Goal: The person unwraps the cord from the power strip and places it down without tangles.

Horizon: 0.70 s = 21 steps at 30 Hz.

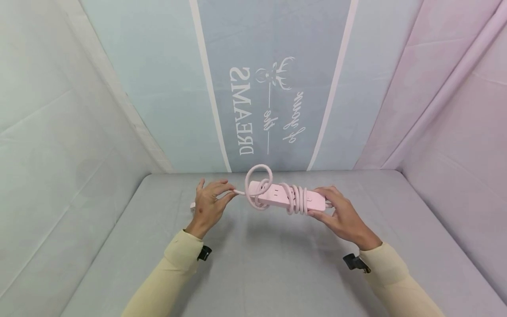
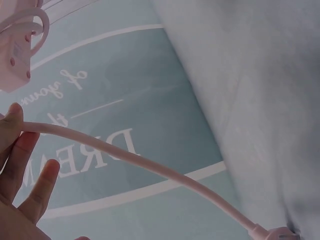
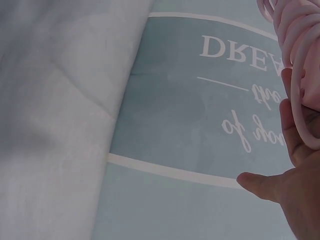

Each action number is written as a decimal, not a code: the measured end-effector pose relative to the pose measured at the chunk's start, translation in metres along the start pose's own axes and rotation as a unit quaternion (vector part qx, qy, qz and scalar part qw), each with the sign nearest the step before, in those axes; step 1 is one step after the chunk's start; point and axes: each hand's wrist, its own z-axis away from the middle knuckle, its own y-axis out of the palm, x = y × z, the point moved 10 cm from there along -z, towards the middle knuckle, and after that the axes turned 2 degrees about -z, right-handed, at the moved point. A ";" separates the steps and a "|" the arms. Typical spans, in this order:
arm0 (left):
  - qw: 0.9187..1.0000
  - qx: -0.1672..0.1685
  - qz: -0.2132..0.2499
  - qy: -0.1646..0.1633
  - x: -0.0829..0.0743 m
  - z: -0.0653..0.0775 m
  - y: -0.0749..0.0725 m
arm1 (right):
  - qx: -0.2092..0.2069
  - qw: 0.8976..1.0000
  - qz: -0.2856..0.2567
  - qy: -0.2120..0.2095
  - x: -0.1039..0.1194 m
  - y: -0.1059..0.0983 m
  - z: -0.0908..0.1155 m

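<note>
A pink power strip (image 1: pixel 279 193) is held above the grey surface, tilted slightly down to the right. Its pink cord (image 1: pixel 299 200) is wound several times around the right half, and a loose loop stands up at the left end. My right hand (image 1: pixel 343 216) grips the strip's right end between thumb and fingers. With thumb and index finger my left hand (image 1: pixel 210 203) pinches the cord left of the strip. In the left wrist view the cord (image 2: pixel 135 159) runs on past the fingers to a plug (image 2: pixel 281 233) at the lower right, partly cut off by the frame.
A grey padded surface (image 1: pixel 273 273) lies beneath the hands. Behind it stands a blue fabric wall (image 1: pixel 273 39) with white lettering. Fabric walls close off the left (image 1: pixel 59 145) and right (image 1: pixel 455 145) sides. Each wrist wears a small black device.
</note>
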 end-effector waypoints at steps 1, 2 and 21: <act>1.000 0.001 0.001 0.002 0.000 0.000 0.000 | -0.002 1.000 -0.001 0.000 0.000 0.000 0.000; 1.000 0.002 0.002 0.005 0.000 0.001 0.000 | -0.003 1.000 -0.003 0.000 0.001 -0.001 0.000; 0.995 0.067 -0.006 0.068 -0.009 0.011 0.010 | -0.022 1.000 -0.007 -0.012 0.003 0.001 0.002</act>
